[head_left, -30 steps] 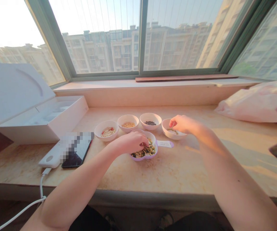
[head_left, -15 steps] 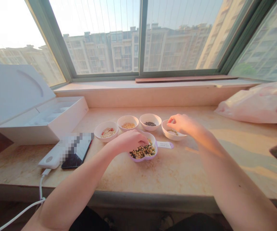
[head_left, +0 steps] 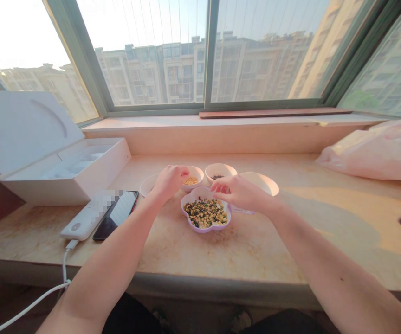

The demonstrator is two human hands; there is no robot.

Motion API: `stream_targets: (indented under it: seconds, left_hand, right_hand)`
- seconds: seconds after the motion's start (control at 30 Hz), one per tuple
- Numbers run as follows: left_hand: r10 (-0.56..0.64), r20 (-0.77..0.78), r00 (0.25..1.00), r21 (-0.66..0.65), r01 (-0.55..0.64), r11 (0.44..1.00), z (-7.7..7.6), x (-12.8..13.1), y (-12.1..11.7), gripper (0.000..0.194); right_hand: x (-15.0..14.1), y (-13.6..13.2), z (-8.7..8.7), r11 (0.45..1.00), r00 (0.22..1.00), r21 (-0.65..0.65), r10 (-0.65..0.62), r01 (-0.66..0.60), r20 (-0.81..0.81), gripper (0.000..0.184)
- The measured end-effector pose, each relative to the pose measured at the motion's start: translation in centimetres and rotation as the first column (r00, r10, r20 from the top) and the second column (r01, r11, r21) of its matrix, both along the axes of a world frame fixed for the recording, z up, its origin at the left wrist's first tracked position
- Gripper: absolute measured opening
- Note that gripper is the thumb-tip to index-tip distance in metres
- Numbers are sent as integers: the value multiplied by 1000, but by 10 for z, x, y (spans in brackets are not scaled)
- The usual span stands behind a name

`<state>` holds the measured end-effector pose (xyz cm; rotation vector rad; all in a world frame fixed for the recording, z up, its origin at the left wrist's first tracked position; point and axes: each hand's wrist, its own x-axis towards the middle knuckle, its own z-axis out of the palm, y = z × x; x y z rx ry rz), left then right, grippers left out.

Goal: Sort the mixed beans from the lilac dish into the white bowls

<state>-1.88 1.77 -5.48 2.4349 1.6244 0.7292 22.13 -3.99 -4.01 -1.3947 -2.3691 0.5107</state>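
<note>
A lilac flower-shaped bowl (head_left: 190,221) with a handle holds a mix of beans and seeds (head_left: 205,212) in yellow, green and black. Above its right rim is my right hand (head_left: 237,189), fingertips curled down close together; what they hold, if anything, is hidden. My left hand (head_left: 172,180) is pinched at the left side of the white bowl (head_left: 197,169) of yellow grains, nothing visible between its fingers. Behind my right hand a white bowl of dark seeds (head_left: 217,169) stands beside another white bowl (head_left: 269,182). My left hand partly covers the leftmost white bowl (head_left: 146,185).
At the left lie a white power bank (head_left: 84,222) with a cable (head_left: 64,264) and a black phone (head_left: 112,227). Behind them stands an open white box (head_left: 96,162). A plastic bag (head_left: 374,150) rests on the right of the stone counter (head_left: 284,260), below the window.
My left hand has moved from the lilac bowl up to the bowl of yellow grains. My right hand has come left from the rightmost white bowl to the lilac bowl.
</note>
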Motion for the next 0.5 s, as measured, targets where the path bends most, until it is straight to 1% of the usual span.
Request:
stream_targets:
  seconds: [0.07,0.13,0.17,0.23,0.3,0.4,0.43,0.5]
  left_hand:
    - [-4,-46,999,-2,4,1000,-2,1,-1,25]
    - [-3,-51,999,12,4,1000,-2,1,-1,28]
    - [1,-28,1000,33,0,999,-1,0,0,29]
    - [23,69,997,99,-30,995,3,-4,4,30]
    - [66,192,979,161,-98,982,7,-10,10,31]
    - [151,312,938,193,-218,957,12,-18,17,32]
    - [165,328,930,198,-239,951,13,-19,18,31]
    - [169,330,929,200,-244,949,12,-18,17,30]
  right_hand:
    - [-6,-2,-4,997,998,-43,71,-71,-4,21]
    - [-12,-3,-8,988,990,-66,140,-138,16,26]
    - [-15,-4,-11,983,985,-77,170,-167,25,31]
    - [-21,-6,-16,974,977,-101,209,-204,42,40]
    - [-26,-7,-21,972,975,-111,214,-206,67,47]
    - [-31,-9,-25,979,976,-104,186,-175,112,53]
    - [-32,-9,-25,981,977,-101,176,-164,124,52]
    - [-34,-8,-24,982,975,-97,174,-161,139,45]
